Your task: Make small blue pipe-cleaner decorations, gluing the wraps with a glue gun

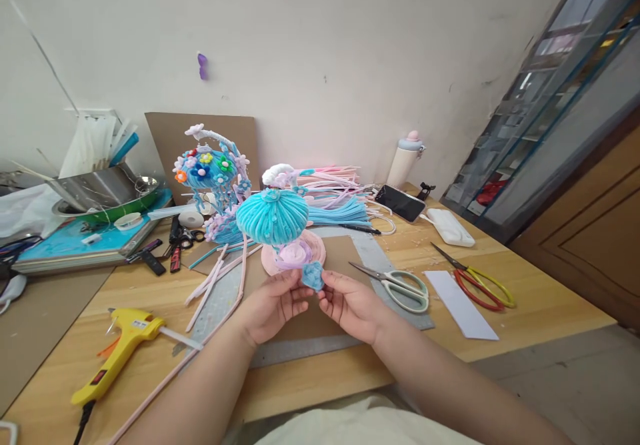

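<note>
Between the fingertips of both hands is a small blue fuzzy flower-shaped piece [313, 276]. My left hand [277, 303] pinches its left edge, and my right hand [350, 303] grips the right edge. Just behind it stands a turquoise pleated dome [273, 216] made of pipe cleaners, over a round pink and lilac coiled base [320, 251]. Further left is a similar blue dome covered in colourful flowers [213, 168]. Scissors with pale green handles [405, 290] lie right of my right hand.
A yellow glue gun [120, 348] rests at the left front. Bundles of blue pipe cleaners [343, 213] lie behind the dome. At right are a phone [400, 203], a white paper strip [460, 305], red-and-yellow-handled scissors [480, 287] and a bottle [404, 163]. A metal bowl [100, 188] sits back left.
</note>
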Demonstrator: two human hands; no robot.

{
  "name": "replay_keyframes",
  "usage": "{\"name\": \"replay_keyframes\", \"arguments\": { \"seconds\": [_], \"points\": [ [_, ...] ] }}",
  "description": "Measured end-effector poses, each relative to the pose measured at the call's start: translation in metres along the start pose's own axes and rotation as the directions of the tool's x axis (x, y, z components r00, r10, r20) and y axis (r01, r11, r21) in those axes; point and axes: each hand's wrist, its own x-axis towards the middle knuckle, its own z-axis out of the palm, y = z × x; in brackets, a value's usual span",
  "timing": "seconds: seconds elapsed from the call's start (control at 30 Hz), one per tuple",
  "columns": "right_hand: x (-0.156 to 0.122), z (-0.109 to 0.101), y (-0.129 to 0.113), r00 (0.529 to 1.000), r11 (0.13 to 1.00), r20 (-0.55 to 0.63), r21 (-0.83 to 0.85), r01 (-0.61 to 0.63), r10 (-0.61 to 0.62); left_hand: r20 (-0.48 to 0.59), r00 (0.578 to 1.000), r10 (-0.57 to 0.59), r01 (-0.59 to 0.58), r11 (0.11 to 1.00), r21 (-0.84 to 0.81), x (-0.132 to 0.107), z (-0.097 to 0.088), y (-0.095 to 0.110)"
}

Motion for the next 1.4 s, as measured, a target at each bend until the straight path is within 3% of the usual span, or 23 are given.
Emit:
{"name": "replay_keyframes", "arguments": {
  "seconds": [0.13, 0.27, 0.47, 0.7, 0.93, 1.4],
  "points": [
    [-0.001, 0.004, -0.013, 0.988, 0.985, 0.084, -0.128, -0.116, 0.127, 0.007, 0.999, 0.046, -0.046, 0.998, 0.042, 0.002, -0.004, 0.0],
    [0.008, 0.003, -0.023, 0.98, 0.962, 0.18, -0.272, -0.038, 0.089, 0.027, 0.997, 0.077, -0.079, 0.994, 0.08, 0.004, -0.007, 0.001],
    [0.02, -0.005, -0.013, 0.973, 0.961, 0.228, -0.273, 0.036, 0.028, 0.048, 0.993, 0.112, -0.119, 0.978, 0.17, 0.005, -0.008, -0.001],
    [0.02, -0.012, -0.009, 0.966, 0.953, 0.247, -0.302, 0.006, 0.072, 0.066, 0.986, 0.154, -0.167, 0.917, 0.362, 0.008, -0.009, -0.003],
    [0.022, -0.016, -0.009, 0.963, 0.935, 0.249, -0.354, -0.004, 0.098, 0.163, 0.978, 0.132, -0.197, 0.847, 0.494, 0.01, -0.012, -0.007],
    [0.019, -0.016, 0.001, 0.958, 0.978, 0.265, -0.203, -0.055, 0.109, 0.221, 0.968, 0.117, -0.184, 0.931, 0.316, 0.013, -0.013, -0.014]
  ]
}}
